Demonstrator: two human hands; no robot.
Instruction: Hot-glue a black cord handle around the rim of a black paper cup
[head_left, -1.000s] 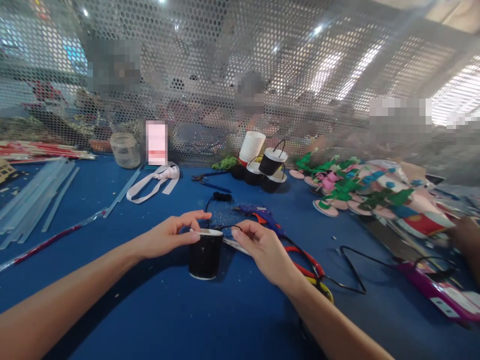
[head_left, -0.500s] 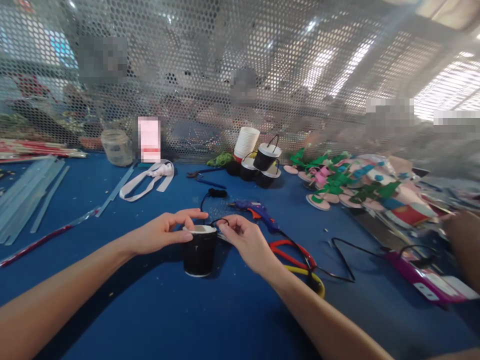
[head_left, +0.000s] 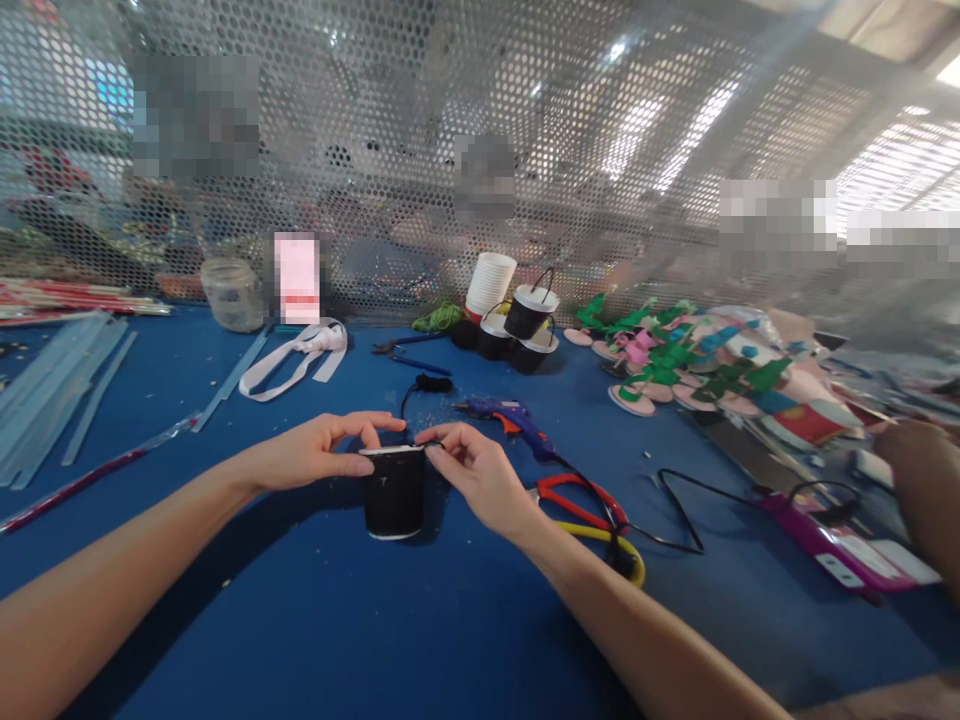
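A small paper cup (head_left: 394, 497) wrapped in black, with a white rim, is in front of me. Its mouth tips away, so the inside is mostly hidden. My left hand (head_left: 330, 450) grips the cup's left side at the rim, thumb in front and fingers over the top. At the right of the rim, my right hand (head_left: 469, 470) pinches a black cord (head_left: 433, 443) between thumb and fingers. From behind the cup the cord runs up to a small black bundle (head_left: 433, 384). A blue glue gun (head_left: 510, 418) lies just beyond my right hand.
Red-and-yellow-handled scissors (head_left: 581, 498) lie by my right forearm. Behind are pliers (head_left: 409, 350), black cups with cord handles (head_left: 529, 315), stacked white cups (head_left: 491, 280) and green craft plants (head_left: 664, 365). A purple power strip (head_left: 832, 545) and another person's arm (head_left: 919, 480) are at right.
The cup has tilted so its mouth shows less, and has shifted slightly left and up. My right hand has moved left, bringing the cord closer against the rim.
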